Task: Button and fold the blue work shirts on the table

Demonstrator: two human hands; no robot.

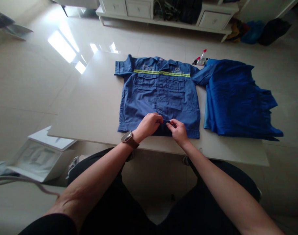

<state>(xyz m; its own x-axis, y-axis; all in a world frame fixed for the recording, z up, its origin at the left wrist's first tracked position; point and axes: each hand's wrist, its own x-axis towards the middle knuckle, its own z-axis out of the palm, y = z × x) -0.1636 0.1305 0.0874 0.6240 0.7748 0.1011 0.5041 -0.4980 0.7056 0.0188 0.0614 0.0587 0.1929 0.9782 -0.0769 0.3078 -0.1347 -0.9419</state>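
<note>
A short-sleeved work shirt point(158, 94) lies flat on the counter point(90, 111), collar toward the far edge, hem toward the person, with the left hand point(149, 126) and right hand point(177, 131) side by side on its lower front. A heaped garment point(237, 98) lies just right of it, a plastic bottle point(202, 58) behind, between the two. Beyond the counter stands a low drawer cabinet point(138, 8) — bags point(255, 32) on the floor to its right, a white box point(38, 156) on the floor left of the counter.

A low white drawer cabinet point(210, 20) stands beyond a plastic bottle point(202, 58) (red cap) — heaped bags point(258, 32) beside it.
</note>
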